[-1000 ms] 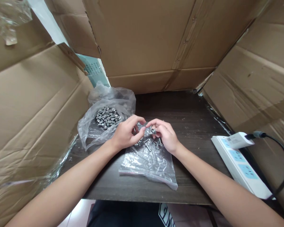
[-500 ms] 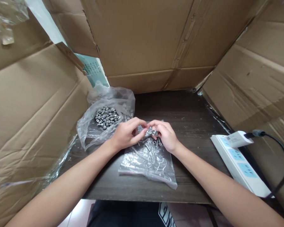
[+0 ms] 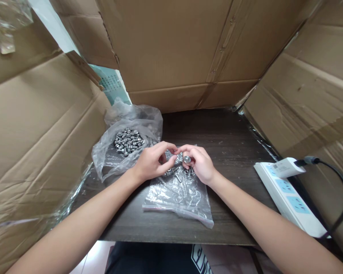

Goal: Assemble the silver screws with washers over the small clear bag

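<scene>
Clear plastic bag [image 3: 177, 199] near the worktop's [image 3: 122, 224] front edge; loose bolts [image 3: 178, 177] on or in its far half. Right hand [image 3: 202, 164], curled, pinches one bolt [image 3: 186, 159]; left hand [image 3: 149, 163], part-closed, contents unclear. Far left, heaped bolts [image 3: 128, 141] remain in an open bag [image 3: 102, 156]; room extends to the cardboard wall [image 3: 171, 49].

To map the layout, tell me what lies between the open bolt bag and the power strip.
In the head view: left hand, flat bag with bolts, right hand, then dark tabletop.
</scene>
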### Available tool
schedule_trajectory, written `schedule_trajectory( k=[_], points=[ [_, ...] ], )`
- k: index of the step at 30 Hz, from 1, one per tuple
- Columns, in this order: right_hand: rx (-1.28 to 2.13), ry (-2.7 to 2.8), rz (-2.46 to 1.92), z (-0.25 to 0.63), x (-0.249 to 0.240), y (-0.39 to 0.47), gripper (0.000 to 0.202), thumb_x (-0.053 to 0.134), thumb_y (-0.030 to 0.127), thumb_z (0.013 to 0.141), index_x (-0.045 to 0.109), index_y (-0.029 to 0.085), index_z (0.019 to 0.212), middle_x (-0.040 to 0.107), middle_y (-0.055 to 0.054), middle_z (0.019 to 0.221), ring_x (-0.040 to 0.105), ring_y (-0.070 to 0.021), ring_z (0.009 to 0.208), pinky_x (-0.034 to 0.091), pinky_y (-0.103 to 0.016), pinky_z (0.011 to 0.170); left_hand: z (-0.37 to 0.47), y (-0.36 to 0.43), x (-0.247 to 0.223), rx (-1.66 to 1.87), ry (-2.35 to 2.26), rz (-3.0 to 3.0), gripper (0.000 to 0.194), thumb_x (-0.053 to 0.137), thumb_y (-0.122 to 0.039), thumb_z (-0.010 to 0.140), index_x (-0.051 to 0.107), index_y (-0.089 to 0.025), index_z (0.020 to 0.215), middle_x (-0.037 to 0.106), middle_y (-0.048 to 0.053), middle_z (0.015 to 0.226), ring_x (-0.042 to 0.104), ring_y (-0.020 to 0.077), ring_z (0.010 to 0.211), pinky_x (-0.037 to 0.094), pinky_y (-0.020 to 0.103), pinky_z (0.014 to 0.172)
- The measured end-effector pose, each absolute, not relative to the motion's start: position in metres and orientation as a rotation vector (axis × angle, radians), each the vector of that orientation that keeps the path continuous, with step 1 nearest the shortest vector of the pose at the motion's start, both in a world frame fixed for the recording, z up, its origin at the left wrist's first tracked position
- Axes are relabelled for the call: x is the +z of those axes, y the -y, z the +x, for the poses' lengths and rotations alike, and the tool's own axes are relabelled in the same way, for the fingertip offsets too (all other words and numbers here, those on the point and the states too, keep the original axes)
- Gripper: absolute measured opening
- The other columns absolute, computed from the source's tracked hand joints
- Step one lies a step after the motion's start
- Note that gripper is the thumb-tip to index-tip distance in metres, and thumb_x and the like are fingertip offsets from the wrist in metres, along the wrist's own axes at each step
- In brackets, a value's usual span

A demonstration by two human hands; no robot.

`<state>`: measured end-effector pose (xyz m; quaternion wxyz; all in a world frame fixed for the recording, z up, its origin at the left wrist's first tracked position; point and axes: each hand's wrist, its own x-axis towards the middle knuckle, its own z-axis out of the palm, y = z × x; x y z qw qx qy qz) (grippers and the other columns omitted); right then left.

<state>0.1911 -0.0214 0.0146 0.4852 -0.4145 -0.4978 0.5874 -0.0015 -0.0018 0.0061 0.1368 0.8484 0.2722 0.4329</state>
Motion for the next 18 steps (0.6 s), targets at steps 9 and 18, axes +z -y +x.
schedule_trajectory(
  k=[9,18],
  points=[
    [1.385,1.323,-1.018,0.1915,0.0133,0.0234,0.025,0.051,0.033,0.071,0.07,0.017,0.076,0.045,0.001,0.062,0.036,-0.0108,0.051,0.032,-0.025,0.046,-0.0011,0.002,0.0076,1.279,-0.866,2.455,0.014,0.053,-0.021,0.104,0.067,-0.016,0.104,0.072,0.003,0.091,0.062,0.0102,0.063,0.048,0.024,0.063],
    [1.195,1.349,-0.955,0.1907,0.0054,0.0241,0.024,0.054,0.032,0.083,0.063,0.017,0.101,0.043,0.004,0.068,0.04,-0.0114,0.055,0.033,-0.026,0.051,-0.0036,-0.0007,0.0049,1.214,-0.93,2.494,0.033,0.05,-0.025,0.107,0.057,-0.018,0.075,0.058,-0.002,0.064,0.056,0.0104,0.055,0.041,0.023,0.057]
  ],
)
